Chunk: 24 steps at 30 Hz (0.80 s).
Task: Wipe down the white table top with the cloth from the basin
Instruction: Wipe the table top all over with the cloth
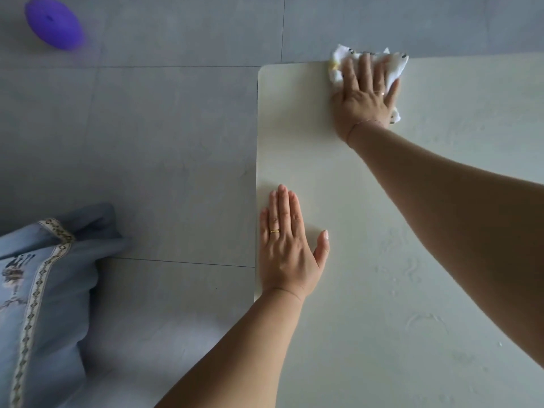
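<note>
The white table top point(382, 231) fills the right half of the view, its rounded far left corner near the top. A crumpled white cloth point(396, 64) with small dark and yellow marks lies at the far edge of the table. My right hand point(363, 95) presses flat on the cloth with straight fingers, arm stretched out across the table. Near the table's left edge, my left hand point(287, 245) rests flat on the bare surface, fingers straight and together. Faint wet streaks show on the table at the right.
Grey floor tiles point(147, 142) lie left of and beyond the table. A purple round object point(54, 23) sits on the floor at the far left. A blue cushion point(44, 290) with patterned trim lies at the lower left.
</note>
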{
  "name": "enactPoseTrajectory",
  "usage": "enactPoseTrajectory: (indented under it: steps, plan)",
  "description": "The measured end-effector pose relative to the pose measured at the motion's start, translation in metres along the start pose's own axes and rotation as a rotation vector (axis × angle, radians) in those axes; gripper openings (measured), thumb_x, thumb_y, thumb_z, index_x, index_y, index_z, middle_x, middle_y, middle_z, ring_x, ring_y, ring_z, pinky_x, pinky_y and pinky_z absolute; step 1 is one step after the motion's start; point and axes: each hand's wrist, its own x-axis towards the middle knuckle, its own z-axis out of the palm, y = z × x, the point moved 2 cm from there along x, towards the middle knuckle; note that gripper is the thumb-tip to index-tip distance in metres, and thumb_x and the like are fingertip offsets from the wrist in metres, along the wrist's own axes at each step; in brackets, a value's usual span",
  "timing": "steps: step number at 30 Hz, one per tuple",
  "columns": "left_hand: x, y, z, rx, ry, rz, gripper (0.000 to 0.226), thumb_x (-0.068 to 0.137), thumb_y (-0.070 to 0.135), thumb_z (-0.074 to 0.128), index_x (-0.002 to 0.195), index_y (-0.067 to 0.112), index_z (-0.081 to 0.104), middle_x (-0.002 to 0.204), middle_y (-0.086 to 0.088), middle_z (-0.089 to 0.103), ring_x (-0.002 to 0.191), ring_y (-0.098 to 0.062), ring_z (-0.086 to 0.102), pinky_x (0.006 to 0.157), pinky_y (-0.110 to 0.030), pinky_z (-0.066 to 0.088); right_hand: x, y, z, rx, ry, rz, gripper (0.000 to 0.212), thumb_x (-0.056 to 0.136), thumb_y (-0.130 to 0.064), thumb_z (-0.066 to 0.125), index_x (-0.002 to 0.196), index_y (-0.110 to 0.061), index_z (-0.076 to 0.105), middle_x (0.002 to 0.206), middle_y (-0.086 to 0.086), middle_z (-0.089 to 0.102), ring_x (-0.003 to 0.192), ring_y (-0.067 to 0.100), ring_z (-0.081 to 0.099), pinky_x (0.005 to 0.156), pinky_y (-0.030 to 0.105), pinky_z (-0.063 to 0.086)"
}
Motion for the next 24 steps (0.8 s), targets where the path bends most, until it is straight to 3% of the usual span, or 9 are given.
enactPoseTrajectory:
  steps: [2,5,7,11,14,19,22,24]
  plan:
    - [0.0,0.001,0.0,-0.001,-0.002,-0.003,0.077,0.091,0.05,0.032,0.148,0.0,0.019,0.157,-0.016,0.013,0.146,-0.029,0.009,0.118,-0.043,0.015,-0.012,-0.018,0.005,0.002,-0.021,-0.063,0.054,0.097,-0.034,0.023,0.15,-0.034,0.007,0.159,-0.006,-0.003,0.146,0.024,-0.007,0.113,0.05,-0.012]
    - [0.0,0.001,-0.001,0.0,-0.01,-0.003,0.077,0.091,0.049,0.032,0.148,0.0,0.019,0.158,-0.016,0.012,0.146,-0.028,0.009,0.118,-0.043,0.015,-0.029,-0.034,0.01,-0.053,-0.076,-0.394,0.051,0.099,-0.039,0.021,0.149,-0.037,0.009,0.159,-0.007,-0.001,0.146,0.023,-0.005,0.112,0.047,-0.013]
    - [0.0,0.001,-0.002,-0.004,-0.011,0.005,0.077,0.091,0.049,0.032,0.148,0.0,0.019,0.157,-0.016,0.012,0.146,-0.029,0.009,0.118,-0.044,0.015,-0.024,-0.013,0.004,-0.087,-0.084,-0.47,0.049,0.1,-0.044,0.018,0.148,-0.039,0.011,0.159,-0.009,0.0,0.146,0.018,-0.003,0.113,0.048,-0.012]
    - [0.0,0.001,-0.002,-0.008,-0.011,0.003,0.077,0.09,0.049,0.032,0.148,-0.001,0.02,0.157,-0.017,0.014,0.146,-0.029,0.011,0.118,-0.043,0.015,-0.009,0.06,-0.011,-0.006,-0.008,-0.178,0.05,0.099,-0.048,0.015,0.149,-0.038,0.012,0.159,-0.011,0.003,0.146,0.014,-0.002,0.113,0.048,-0.01]
    - [0.001,0.002,-0.002,-0.002,-0.018,-0.002,0.077,0.09,0.049,0.032,0.147,-0.001,0.02,0.157,-0.017,0.014,0.146,-0.029,0.01,0.118,-0.044,0.015,-0.022,0.055,-0.006,0.016,-0.012,-0.024,0.053,0.098,-0.041,0.021,0.149,-0.036,0.009,0.159,-0.009,-0.001,0.146,0.018,-0.005,0.115,0.047,-0.009]
    - [0.0,0.002,-0.004,-0.01,-0.02,-0.01,0.077,0.09,0.048,0.033,0.147,-0.001,0.022,0.157,-0.017,0.016,0.146,-0.029,0.012,0.118,-0.043,0.014,-0.088,0.014,0.01,0.04,-0.036,-0.285,0.052,0.1,-0.04,0.023,0.15,-0.033,0.01,0.159,-0.009,-0.001,0.146,0.017,-0.007,0.115,0.043,-0.01]
    - [0.001,0.003,-0.005,0.002,-0.023,-0.01,0.077,0.09,0.048,0.033,0.147,-0.002,0.022,0.156,-0.018,0.017,0.146,-0.029,0.012,0.118,-0.043,0.014,-0.105,0.043,0.007,0.007,-0.029,-0.281,0.051,0.1,-0.045,0.022,0.149,-0.034,0.015,0.159,-0.011,0.003,0.146,0.012,-0.004,0.115,0.039,-0.011]
    - [0.003,0.003,-0.005,0.002,-0.023,-0.012,0.077,0.089,0.048,0.032,0.147,-0.002,0.021,0.156,-0.018,0.016,0.146,-0.03,0.011,0.119,-0.042,0.013,-0.104,0.047,0.001,-0.013,0.04,-0.248,0.049,0.098,-0.047,0.024,0.144,-0.032,0.029,0.157,-0.008,0.016,0.145,0.015,0.006,0.115,0.042,-0.012]
